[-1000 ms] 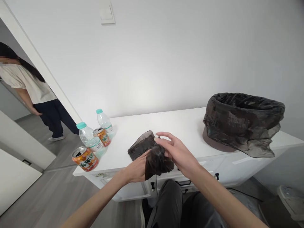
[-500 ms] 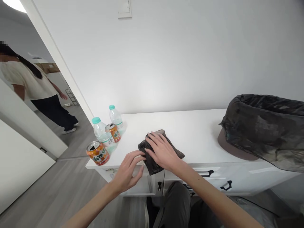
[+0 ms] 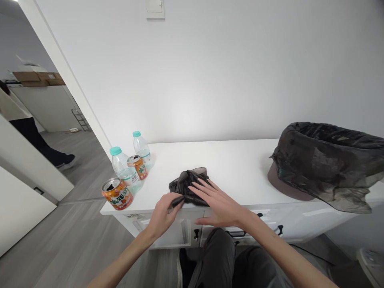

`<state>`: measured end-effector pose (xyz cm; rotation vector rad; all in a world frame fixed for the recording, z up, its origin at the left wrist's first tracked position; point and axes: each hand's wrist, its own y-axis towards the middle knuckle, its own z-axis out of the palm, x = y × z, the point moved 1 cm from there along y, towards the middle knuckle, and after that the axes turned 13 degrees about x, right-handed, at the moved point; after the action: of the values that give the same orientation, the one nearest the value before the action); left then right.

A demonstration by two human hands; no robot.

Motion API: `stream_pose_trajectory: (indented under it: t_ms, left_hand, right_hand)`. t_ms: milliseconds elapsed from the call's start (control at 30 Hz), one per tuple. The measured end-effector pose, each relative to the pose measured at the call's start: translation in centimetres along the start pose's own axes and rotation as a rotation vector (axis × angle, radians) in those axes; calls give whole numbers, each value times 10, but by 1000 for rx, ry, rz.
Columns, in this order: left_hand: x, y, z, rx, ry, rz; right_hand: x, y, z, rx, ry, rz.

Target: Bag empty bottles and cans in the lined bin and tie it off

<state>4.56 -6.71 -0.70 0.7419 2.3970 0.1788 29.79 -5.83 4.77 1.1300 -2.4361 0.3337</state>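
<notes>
A crumpled black plastic bag [image 3: 188, 185] lies near the front edge of a white table [image 3: 237, 162], about midway along its length. The person's left hand [image 3: 163, 212] is closed on the bag's near-left corner, with a fold of the film pinched between thumb and fingers. The right hand [image 3: 220, 204] is open and flat, fingers spread, its fingertips resting on the near-right part of the bag while the palm sits over the table's edge.

At the left end of the table stand four drinks in a loose cluster. An opened orange can [image 3: 117, 194] is nearest the corner. A clear water bottle [image 3: 121, 167] with a teal cap is just behind it. A second orange can [image 3: 138, 167] stands beside that bottle, and a smaller water bottle [image 3: 141, 146] is farthest back, close to the wall.

Well apart at the right end sits a brown waste bin [image 3: 283, 185] lined with a dark bag [image 3: 327, 160] that spills over its rim and drapes down the side.

Below the tabletop are white drawers [image 3: 180, 234] with black handles, and the person's dark trousers [image 3: 216, 260] show in front of them. A white wall plate [image 3: 155, 9] is mounted high on the plain wall. Through the doorway at far left, part of another person [image 3: 21, 128] is visible on the grey floor.
</notes>
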Motion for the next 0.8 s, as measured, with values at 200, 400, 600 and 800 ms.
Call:
stream_pose_trajectory:
  t_ms: [200,400,600,800]
  left_hand:
    - [-7,15,-25,63,-118,-243]
    - [-24,40,-34,-76,348,-104]
    - [-17,56,-5,209,620,152]
    - [17,51,16,266,559,0]
  right_hand:
    - [-35,-7,6,-157,184,220]
    - [-60,45,9,-185,176,360]
    - [-52,69,2,-74,8,595]
    - [-35,62,6,-305,-159,607]
